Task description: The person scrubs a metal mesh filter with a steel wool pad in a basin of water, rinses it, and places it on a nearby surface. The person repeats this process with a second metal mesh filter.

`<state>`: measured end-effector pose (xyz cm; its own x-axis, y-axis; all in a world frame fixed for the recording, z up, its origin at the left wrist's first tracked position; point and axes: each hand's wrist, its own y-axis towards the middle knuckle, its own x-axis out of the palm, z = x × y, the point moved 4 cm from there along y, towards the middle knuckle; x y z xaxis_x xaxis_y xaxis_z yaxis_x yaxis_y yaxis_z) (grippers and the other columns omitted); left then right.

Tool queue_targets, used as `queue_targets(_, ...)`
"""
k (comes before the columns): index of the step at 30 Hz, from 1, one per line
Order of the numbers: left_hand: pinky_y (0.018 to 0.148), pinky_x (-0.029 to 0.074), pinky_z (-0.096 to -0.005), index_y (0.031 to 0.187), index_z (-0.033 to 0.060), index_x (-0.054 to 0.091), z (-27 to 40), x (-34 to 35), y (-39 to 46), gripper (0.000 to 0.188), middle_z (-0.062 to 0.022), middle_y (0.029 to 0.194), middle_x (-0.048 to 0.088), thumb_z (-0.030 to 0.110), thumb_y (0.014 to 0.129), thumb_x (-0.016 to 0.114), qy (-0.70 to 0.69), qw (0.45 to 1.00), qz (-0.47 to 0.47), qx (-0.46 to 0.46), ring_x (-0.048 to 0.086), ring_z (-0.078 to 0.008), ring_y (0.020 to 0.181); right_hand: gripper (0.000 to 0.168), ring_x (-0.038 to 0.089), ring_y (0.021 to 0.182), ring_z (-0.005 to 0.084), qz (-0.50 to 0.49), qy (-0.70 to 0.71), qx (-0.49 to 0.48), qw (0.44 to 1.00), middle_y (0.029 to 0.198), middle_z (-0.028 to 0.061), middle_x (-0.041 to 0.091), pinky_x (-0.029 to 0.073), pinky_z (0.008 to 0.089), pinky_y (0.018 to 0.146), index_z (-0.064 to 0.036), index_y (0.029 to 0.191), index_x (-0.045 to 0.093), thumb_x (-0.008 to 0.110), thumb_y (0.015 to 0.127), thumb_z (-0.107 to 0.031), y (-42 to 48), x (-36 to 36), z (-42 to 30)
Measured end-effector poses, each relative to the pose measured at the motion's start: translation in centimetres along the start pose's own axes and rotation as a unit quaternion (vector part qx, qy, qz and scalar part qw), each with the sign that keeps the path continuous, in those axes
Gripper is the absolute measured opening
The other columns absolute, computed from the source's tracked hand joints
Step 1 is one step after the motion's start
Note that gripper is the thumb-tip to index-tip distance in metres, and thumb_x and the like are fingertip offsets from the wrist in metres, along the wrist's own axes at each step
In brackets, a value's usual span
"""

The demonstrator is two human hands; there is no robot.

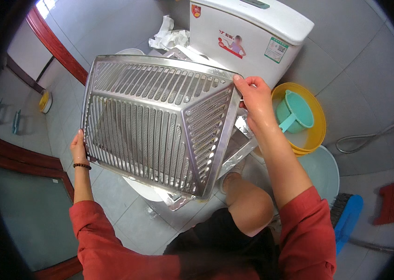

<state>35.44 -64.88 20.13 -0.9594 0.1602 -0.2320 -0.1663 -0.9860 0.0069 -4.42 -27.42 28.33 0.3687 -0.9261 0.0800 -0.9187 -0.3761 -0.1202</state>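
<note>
A slotted stainless-steel panel [137, 133], likely a range hood filter, is held up and tilted before me. My left hand [79, 148] grips its lower left edge, with a beaded bracelet at the wrist. At the upper right corner, my right hand [253, 96] pinches the rim, thumb on top. Water drops show on the metal. Behind and below the panel, partly hidden, lie a shiny metal part [240, 147] and a white rounded object [144, 189] on the tiled floor.
A toilet tank [246, 38] stands ahead. To the right are a yellow bucket [317, 108] with a turquoise dipper [296, 112], a pale basin [326, 168] and a blue brush [349, 217]. Crumpled white paper [170, 36] lies beside the tank.
</note>
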Motion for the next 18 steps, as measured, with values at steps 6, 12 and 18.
queue_targets(6, 0.054, 0.038, -0.0187, 0.088, 0.0034, 0.063, 3.9, -0.5, -1.3, 0.027, 0.0047, 0.074, 0.058, 0.030, 0.084, 0.056, -0.058, 0.996, -0.001, 0.063, 0.047, -0.0035, 0.060, 0.027, 0.050, 0.063, 0.0125, -0.015, 0.042, -0.013, 0.999, 0.073, 0.0077, 0.056, 0.041, 0.0258, 0.054, 0.001, 0.085, 0.050, 0.067, 0.073, -0.016, -1.5, 0.5, -2.2)
queue_targets(12, 0.041, 0.021, -0.0201, 0.071, 0.0113, 0.060, 6.1, -0.6, -3.6, 0.024, 0.0108, 0.054, 0.041, 0.030, 0.084, 0.056, -0.056, 0.995, 0.029, 0.078, 0.030, -0.0007, 0.045, 0.018, 0.052, 0.064, 0.0133, -0.065, 0.019, -0.025, 0.997, 0.073, 0.0079, 0.057, 0.042, 0.0260, 0.058, 0.003, 0.084, 0.055, 0.063, 0.074, -0.010, -3.0, 0.0, -3.1)
queue_targets(18, 0.039, 0.023, -0.0196, 0.071, 0.0091, 0.061, 6.3, -1.0, -3.8, 0.026, 0.0088, 0.053, 0.045, 0.031, 0.083, 0.057, -0.034, 0.997, 0.015, 0.070, 0.034, -0.0015, 0.043, 0.016, 0.054, 0.071, 0.0152, -0.114, 0.125, -0.021, 0.985, 0.080, 0.0110, 0.058, 0.043, 0.0254, 0.065, 0.007, 0.088, 0.056, 0.048, 0.076, 0.001, -3.2, -0.6, -3.1)
